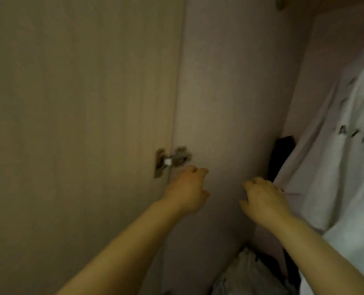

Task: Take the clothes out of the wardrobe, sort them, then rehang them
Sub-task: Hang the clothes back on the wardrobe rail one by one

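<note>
- A crumpled grey cloth (247, 271) lies lowest and nearest, between the two bare forearms at the wardrobe's bottom.
- The left hand (187, 189) reaches forward with its fingers curled in. Nothing shows in its grasp, and it sits just below the hinge.
- The right hand (264, 199) curls its fingers round the left edge of a white T-shirt with dark lettering (336, 167), and the fabric creases out from the grip.
- This shirt hangs inside the wardrobe along the right side.
- A black garment (281, 154) shows partly behind the shirt's edge, above the right hand.
- A metal hinge (172, 160) joins the open beige wooden door (81, 103) to the pale side panel (230, 92) farther back.
</note>
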A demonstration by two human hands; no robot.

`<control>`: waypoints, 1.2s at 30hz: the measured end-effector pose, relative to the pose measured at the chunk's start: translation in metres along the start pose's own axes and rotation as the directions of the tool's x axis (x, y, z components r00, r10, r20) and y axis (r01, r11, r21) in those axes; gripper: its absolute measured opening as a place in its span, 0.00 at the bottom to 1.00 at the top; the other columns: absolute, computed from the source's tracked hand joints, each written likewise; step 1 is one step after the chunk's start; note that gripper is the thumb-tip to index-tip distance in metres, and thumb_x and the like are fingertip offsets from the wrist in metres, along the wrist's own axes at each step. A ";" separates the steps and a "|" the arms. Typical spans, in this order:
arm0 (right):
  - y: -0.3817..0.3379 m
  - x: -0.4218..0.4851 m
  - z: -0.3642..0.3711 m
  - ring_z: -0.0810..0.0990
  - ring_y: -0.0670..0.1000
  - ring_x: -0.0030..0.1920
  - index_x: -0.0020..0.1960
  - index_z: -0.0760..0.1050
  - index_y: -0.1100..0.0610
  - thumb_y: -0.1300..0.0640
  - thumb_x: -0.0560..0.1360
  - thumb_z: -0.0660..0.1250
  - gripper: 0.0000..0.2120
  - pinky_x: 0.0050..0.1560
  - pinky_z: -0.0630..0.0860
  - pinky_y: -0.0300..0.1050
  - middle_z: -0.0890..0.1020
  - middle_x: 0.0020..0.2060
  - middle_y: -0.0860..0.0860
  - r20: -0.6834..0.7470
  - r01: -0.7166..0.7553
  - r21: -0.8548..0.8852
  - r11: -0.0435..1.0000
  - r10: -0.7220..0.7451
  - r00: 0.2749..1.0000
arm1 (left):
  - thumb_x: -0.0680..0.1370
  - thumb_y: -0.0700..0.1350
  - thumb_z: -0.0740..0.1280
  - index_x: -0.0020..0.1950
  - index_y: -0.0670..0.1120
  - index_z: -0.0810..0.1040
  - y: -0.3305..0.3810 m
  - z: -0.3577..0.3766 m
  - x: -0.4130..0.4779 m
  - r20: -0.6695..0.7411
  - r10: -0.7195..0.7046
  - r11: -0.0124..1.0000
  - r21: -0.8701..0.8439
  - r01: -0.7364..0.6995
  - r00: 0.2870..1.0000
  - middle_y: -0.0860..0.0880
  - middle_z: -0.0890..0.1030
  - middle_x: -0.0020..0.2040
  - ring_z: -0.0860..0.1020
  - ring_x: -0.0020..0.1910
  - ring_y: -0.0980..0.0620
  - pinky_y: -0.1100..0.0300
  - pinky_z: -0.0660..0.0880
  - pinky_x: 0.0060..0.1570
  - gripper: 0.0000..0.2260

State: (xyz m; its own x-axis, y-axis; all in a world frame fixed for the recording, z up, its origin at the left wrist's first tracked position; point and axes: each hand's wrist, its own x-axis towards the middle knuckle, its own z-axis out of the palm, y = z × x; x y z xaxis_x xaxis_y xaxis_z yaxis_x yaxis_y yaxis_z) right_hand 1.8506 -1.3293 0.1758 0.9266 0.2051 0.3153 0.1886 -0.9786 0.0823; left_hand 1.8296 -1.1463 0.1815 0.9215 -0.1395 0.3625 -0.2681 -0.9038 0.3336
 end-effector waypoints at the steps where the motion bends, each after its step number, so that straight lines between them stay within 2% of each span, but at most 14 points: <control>1: -0.012 -0.013 0.012 0.70 0.55 0.61 0.66 0.68 0.53 0.51 0.78 0.59 0.17 0.60 0.68 0.45 0.72 0.61 0.54 0.045 0.034 0.035 0.999 -0.035 0.998 | 0.79 0.49 0.63 0.75 0.48 0.59 -0.011 0.006 -0.022 0.026 -0.021 1.000 0.004 0.020 0.999 0.45 0.63 0.72 0.65 0.69 0.44 0.54 0.65 0.66 0.27; 6: -0.085 -0.080 0.056 0.69 0.55 0.64 0.71 0.64 0.51 0.48 0.77 0.60 0.23 0.63 0.68 0.44 0.71 0.64 0.53 0.196 0.144 0.148 0.978 -0.172 0.965 | 0.78 0.48 0.63 0.74 0.48 0.60 -0.057 0.023 -0.142 0.134 -0.138 0.990 -0.011 0.140 0.981 0.46 0.64 0.71 0.66 0.68 0.45 0.55 0.67 0.64 0.26; 9: -0.138 -0.126 0.068 0.69 0.54 0.65 0.72 0.62 0.50 0.48 0.78 0.60 0.24 0.63 0.67 0.44 0.71 0.65 0.52 0.248 0.208 0.179 0.962 -0.249 0.936 | 0.77 0.49 0.63 0.73 0.50 0.61 -0.083 0.023 -0.221 0.180 -0.225 0.974 0.057 0.219 0.957 0.47 0.65 0.70 0.68 0.66 0.45 0.56 0.69 0.62 0.25; 13: -0.215 -0.190 0.074 0.66 0.54 0.68 0.74 0.59 0.49 0.49 0.78 0.60 0.25 0.65 0.65 0.46 0.68 0.68 0.51 0.302 0.294 0.267 0.918 -0.369 0.879 | 0.78 0.53 0.62 0.73 0.51 0.61 -0.118 0.009 -0.331 0.262 -0.364 0.931 0.141 0.338 0.894 0.48 0.65 0.71 0.67 0.67 0.45 0.54 0.67 0.64 0.25; 16: -0.273 -0.243 0.076 0.64 0.54 0.69 0.75 0.59 0.50 0.51 0.79 0.58 0.25 0.68 0.64 0.48 0.66 0.70 0.51 0.349 0.355 0.333 0.874 -0.464 0.814 | 0.79 0.54 0.61 0.75 0.51 0.59 -0.148 -0.004 -0.412 0.262 -0.487 0.872 0.195 0.449 0.833 0.49 0.63 0.72 0.66 0.68 0.46 0.53 0.66 0.65 0.26; 20: -0.348 -0.314 0.074 0.65 0.52 0.68 0.74 0.60 0.50 0.51 0.79 0.60 0.24 0.67 0.64 0.47 0.66 0.69 0.49 0.376 0.471 0.398 0.787 -0.608 0.699 | 0.79 0.55 0.62 0.74 0.51 0.61 -0.183 -0.029 -0.513 0.242 -0.645 0.764 0.208 0.611 0.725 0.50 0.65 0.71 0.67 0.68 0.48 0.54 0.67 0.64 0.25; 27: -0.483 -0.387 0.058 0.65 0.53 0.68 0.74 0.59 0.51 0.51 0.80 0.58 0.24 0.68 0.62 0.45 0.66 0.69 0.50 0.323 0.702 0.452 0.551 -0.834 0.447 | 0.79 0.55 0.61 0.74 0.51 0.60 -0.225 -0.084 -0.646 0.100 -0.846 0.534 0.187 0.825 0.524 0.50 0.64 0.72 0.66 0.69 0.48 0.54 0.66 0.66 0.25; 32: -0.577 -0.409 0.045 0.65 0.52 0.67 0.75 0.58 0.52 0.51 0.80 0.58 0.25 0.68 0.61 0.44 0.66 0.69 0.50 0.250 0.812 0.456 0.363 -0.929 0.275 | 0.79 0.55 0.61 0.74 0.51 0.60 -0.257 -0.121 -0.717 0.008 -0.943 0.331 0.146 0.932 0.334 0.49 0.64 0.72 0.65 0.69 0.48 0.54 0.66 0.66 0.26; 36: -0.642 -0.414 0.044 0.65 0.52 0.68 0.75 0.57 0.52 0.50 0.80 0.58 0.25 0.68 0.62 0.44 0.65 0.70 0.50 0.232 0.844 0.464 0.268 -0.957 0.176 | 0.79 0.55 0.61 0.74 0.51 0.59 -0.284 -0.143 -0.758 -0.027 -0.983 0.175 0.107 0.979 0.179 0.49 0.64 0.72 0.65 0.69 0.48 0.54 0.66 0.66 0.26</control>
State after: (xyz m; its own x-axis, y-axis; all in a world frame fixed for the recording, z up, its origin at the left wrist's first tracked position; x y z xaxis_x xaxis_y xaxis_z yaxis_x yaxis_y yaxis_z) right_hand 1.3608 -0.7864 -0.0494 0.0582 0.9685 -0.2423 0.9839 -0.0968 -0.1504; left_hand 1.1668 -0.7258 -0.0639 0.4210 0.8748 -0.2397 0.8850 -0.3383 0.3198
